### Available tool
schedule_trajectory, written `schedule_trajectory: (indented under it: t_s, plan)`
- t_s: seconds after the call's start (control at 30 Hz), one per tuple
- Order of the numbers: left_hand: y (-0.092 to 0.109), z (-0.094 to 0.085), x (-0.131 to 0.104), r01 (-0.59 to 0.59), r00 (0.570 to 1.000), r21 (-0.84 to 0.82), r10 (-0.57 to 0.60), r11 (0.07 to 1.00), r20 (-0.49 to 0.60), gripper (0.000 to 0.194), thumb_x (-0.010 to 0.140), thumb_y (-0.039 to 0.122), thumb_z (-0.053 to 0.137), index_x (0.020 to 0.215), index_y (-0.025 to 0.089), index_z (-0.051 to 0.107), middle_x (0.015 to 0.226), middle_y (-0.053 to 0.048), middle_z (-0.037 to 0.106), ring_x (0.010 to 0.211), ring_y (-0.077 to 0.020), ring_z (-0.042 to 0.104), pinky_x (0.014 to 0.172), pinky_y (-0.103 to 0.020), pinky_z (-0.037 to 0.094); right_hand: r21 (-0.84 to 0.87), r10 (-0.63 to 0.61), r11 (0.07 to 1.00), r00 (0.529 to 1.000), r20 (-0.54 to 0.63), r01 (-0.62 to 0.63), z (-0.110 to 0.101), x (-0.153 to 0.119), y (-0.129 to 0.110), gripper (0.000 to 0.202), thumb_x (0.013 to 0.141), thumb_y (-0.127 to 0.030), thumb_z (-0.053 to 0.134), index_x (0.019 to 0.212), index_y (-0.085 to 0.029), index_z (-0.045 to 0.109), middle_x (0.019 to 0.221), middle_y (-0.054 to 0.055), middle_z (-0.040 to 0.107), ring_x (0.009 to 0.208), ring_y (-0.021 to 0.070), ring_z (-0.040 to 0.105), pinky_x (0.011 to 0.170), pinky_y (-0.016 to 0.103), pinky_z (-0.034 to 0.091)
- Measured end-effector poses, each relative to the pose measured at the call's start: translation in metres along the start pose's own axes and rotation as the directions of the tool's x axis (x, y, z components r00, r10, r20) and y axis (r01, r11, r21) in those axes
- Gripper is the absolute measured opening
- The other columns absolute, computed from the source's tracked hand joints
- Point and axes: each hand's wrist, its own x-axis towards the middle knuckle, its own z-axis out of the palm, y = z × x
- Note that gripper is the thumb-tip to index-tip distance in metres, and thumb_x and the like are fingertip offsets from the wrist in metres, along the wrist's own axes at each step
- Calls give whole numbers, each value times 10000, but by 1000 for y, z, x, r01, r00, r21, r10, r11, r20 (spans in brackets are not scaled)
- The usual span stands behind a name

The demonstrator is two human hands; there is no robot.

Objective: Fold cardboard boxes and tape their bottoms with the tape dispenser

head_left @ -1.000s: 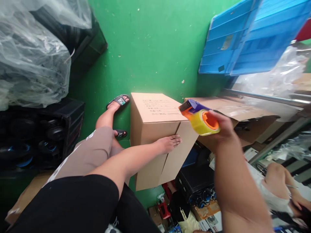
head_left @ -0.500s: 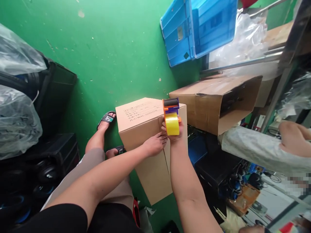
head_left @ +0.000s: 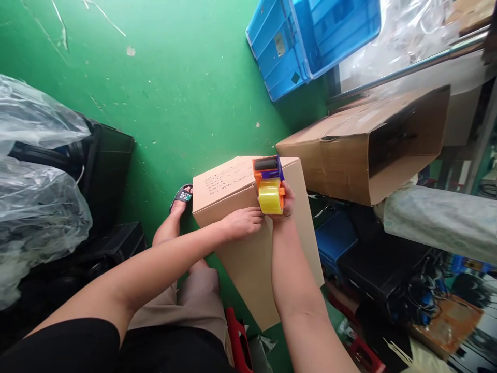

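My right hand (head_left: 288, 203) is closed around a tape dispenser (head_left: 267, 171) with an orange and purple frame, a dark roller and a yellow tape roll. The dispenser is over the edge between the top and the near side of a closed brown cardboard box (head_left: 248, 264). Printed lettering shows on the box's top face. My left hand (head_left: 244, 223) lies against the near side of the box, fingers stretched toward the tape roll. Its fingertips end close to the roll; whether they touch tape I cannot tell.
An open cardboard box (head_left: 349, 166) with dark contents lies to the right. Behind it stands a blue plastic crate (head_left: 275, 49). Black bins (head_left: 111, 171) with clear plastic bags (head_left: 42, 207) are at left. A red stool (head_left: 237, 339) is near my legs, on green floor.
My view has shifted, so the surroundings sit differently in the picture. The dispenser has moved slightly left and tilted on the box. The other person's arm at right has left view.
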Motion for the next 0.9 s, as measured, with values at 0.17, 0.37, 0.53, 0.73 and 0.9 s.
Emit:
schedule_trajectory:
  t_s: [0.17,0.37,0.53,0.73,0.9]
  plan:
    - [0,-10,-20,175,977,165,-191,971,92,404,1052,211,553,1415,249,726,1653,-48,596,1603,-218,452,1413,-529,194,-32,-40,999,998,-45,39,4,-2,2,352,856,-536,734,1039,-236,743,931,-1,822,768,185,765,715,309,637]
    - [7,-5,-20,251,958,215,-275,944,85,545,1094,248,459,1629,250,562,1766,-31,422,1680,-214,315,1427,-535,119,-231,-100,969,993,-57,84,17,-6,-7,388,824,-600,735,983,-247,751,979,40,814,1042,254,781,945,407,640]
    - [10,-3,-16,256,959,196,-274,946,69,540,1083,234,428,1593,264,602,1771,-3,414,1681,-189,311,1427,-503,119,-642,-162,765,981,-106,57,42,-5,-61,393,746,-599,780,854,-223,737,751,31,732,752,233,736,706,370,637]
    - [12,3,-11,288,956,102,-293,952,29,592,1022,216,424,1577,267,625,1751,29,452,1676,-157,315,1420,-447,190,-980,-72,-194,996,54,39,139,34,-117,313,801,-504,789,932,-226,846,994,70,821,967,265,738,937,410,596]
    - [14,7,-4,330,944,6,-330,944,20,631,989,208,379,1545,322,656,1710,82,509,1677,-120,299,1429,-421,160,-667,80,-745,991,-109,-13,194,80,-80,261,798,-457,828,928,-234,871,996,141,811,1032,354,734,847,444,592]
